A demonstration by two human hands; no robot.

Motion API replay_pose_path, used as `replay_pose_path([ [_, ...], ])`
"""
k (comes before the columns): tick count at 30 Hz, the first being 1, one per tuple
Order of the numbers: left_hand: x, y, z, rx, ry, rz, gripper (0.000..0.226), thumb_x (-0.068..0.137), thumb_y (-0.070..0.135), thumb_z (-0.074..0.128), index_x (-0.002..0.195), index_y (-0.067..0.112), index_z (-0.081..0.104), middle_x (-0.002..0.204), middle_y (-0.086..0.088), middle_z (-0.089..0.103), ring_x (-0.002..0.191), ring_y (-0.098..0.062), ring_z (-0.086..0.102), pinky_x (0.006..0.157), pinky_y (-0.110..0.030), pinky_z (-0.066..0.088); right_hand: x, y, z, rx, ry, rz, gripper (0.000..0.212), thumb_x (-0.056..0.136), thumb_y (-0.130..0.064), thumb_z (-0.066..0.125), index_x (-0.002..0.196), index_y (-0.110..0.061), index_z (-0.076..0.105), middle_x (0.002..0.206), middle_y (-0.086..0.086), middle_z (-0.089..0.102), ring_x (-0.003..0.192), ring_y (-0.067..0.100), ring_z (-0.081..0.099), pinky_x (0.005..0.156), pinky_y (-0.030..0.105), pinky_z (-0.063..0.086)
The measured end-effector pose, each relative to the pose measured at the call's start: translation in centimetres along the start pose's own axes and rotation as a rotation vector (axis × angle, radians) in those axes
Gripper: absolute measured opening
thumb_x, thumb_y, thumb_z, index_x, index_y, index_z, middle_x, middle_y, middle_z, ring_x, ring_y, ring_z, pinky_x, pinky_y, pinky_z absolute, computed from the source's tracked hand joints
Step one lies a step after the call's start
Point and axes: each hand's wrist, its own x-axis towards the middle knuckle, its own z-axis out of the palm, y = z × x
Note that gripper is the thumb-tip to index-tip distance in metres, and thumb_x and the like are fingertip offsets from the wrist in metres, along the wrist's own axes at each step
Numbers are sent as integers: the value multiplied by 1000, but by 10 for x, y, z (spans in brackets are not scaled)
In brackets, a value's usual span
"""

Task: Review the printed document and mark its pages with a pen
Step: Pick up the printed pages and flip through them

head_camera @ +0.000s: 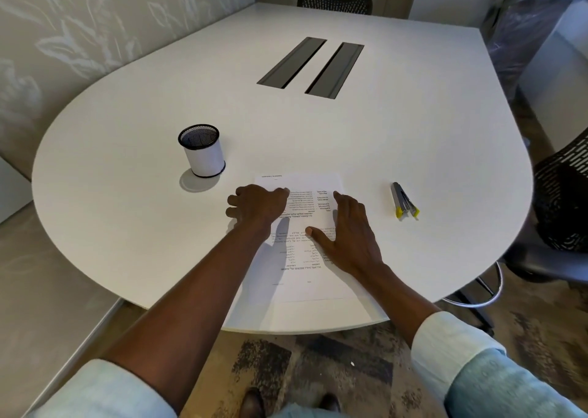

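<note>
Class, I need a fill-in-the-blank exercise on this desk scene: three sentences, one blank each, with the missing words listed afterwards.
1. Both bare hands, left hand and right hand, rest on the printed white paper document, whose text reads ____ to the wearer.
2. The black mesh pen cup stands to the ____ of the document.
3. The grey stapler with yellow ends lies on the white ____.

Missing words: upside down; left; table
</note>
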Motion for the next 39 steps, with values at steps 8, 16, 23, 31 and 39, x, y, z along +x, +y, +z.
replay_pose_path([
  [8,14,4,-7,-138,-50,-17,83,84,47,87,143,-3,56,148,-17,54,138,-38,52,114,-51,49,-1,-1,-2,20,-3,14,91,92,-64,68,156,-11,33,151,15,50,137,36,48,101,49,54],
  [16,22,2,-15,-232,-75,-121,45,82,17,92,81,0,51,84,-10,58,79,-27,59,86,-36,52,-1,1,-5,90,7,60,93,95,-57,73,163,-8,33,162,11,43,149,30,41,107,48,52],
  [23,25,-12,-22,-271,19,-43,30,94,25,78,109,0,71,142,-21,65,134,-39,61,110,-44,49,0,7,-7,194,102,118,80,96,-39,79,159,-3,42,149,16,52,134,33,55,105,44,54],
  [31,14,-24,-29,-588,111,66,40,76,0,93,107,10,68,91,1,66,84,-18,64,77,-25,53,3,11,-7,325,165,213,70,92,-21,84,152,-9,50,142,9,59,118,25,63,102,43,55],
  [39,21,-30,-45,-758,-123,164,30,87,-9,80,97,19,79,86,11,83,81,-12,77,66,-21,62,19,8,-20,665,213,498,70,87,-42,88,146,-23,55,125,-5,70,104,11,68,88,23,50],
])
